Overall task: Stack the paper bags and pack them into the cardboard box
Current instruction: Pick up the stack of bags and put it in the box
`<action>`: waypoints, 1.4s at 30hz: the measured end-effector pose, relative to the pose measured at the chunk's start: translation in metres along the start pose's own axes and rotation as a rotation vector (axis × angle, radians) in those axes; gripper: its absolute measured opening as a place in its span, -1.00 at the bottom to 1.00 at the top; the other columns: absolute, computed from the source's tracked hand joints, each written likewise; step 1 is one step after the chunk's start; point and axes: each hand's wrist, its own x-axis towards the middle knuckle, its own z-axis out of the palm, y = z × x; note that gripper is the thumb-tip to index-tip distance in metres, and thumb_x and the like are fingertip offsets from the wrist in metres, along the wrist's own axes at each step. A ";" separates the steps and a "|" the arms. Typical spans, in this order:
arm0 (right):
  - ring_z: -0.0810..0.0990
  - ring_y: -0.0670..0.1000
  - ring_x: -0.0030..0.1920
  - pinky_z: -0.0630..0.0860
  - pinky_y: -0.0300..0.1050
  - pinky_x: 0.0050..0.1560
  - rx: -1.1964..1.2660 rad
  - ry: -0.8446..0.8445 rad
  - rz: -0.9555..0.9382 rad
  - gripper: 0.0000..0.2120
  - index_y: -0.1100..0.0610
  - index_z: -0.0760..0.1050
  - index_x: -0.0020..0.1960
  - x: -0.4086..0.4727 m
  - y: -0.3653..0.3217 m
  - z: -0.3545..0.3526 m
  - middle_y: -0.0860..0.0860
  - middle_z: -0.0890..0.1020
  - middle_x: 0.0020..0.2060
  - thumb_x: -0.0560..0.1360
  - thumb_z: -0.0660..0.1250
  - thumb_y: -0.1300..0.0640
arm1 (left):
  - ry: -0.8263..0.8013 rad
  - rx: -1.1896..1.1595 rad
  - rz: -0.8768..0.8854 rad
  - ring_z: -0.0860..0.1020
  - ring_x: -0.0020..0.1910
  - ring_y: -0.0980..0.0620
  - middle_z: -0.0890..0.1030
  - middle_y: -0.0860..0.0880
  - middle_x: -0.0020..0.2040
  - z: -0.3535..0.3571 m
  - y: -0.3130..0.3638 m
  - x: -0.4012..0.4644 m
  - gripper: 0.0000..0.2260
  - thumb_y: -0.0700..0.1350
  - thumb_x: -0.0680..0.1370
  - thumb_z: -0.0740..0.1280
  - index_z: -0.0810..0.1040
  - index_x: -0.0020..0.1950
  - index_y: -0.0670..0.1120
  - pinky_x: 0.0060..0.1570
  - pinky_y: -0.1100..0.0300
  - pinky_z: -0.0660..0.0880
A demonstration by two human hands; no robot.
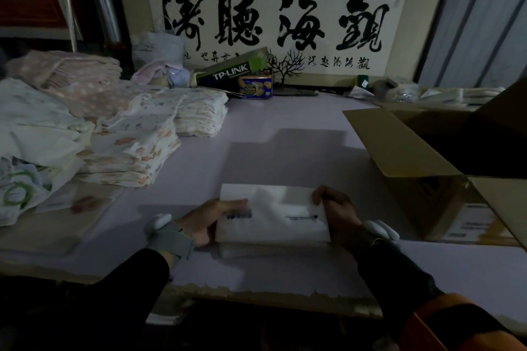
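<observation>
The stack of paper bags (pixel 272 216) lies flat on the tabletop (pixel 285 134), directly in front of the person and between both hands. It consists of white, folded bags with small dark print on the top face. More white material shows just beneath the near edge; whether it belongs to the same stack cannot be determined.

The left hand (pixel 205 221) holds the left short edge, with the thumb laid across the top face and the fingers curled under or against the side. The right hand (pixel 335 209) grips the right short edge, fingers curled over the top corner.

Handling assessment: the stack is likely light and flexible. Flat paper layers probably slide on one another, so an uneven grip may fan or skew the stack. Paper creases readily; avoid bending the middle.

Recommended hold: take both short ends at once, thumbs on top and fingers beneath, with moderate inward pressure to keep the edges aligned. The present grip matches this.

The cardboard box (pixel 427 168) stands open to the right, near the stack but apart from it, one flap (pixel 399 145) spread toward the stack. Its interior is dark; contents cannot be determined.
</observation>
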 end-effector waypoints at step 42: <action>0.64 0.08 -0.19 0.63 -0.10 -0.18 -0.041 -0.232 0.072 -0.94 0.27 0.60 -0.06 -0.013 -0.060 0.003 0.16 0.66 -0.15 0.47 0.38 0.32 | 0.177 0.084 0.287 0.63 0.11 -0.21 0.65 -0.24 0.14 0.032 0.047 -0.012 -0.68 -0.26 0.46 0.44 0.58 0.20 -0.30 0.24 -0.08 0.52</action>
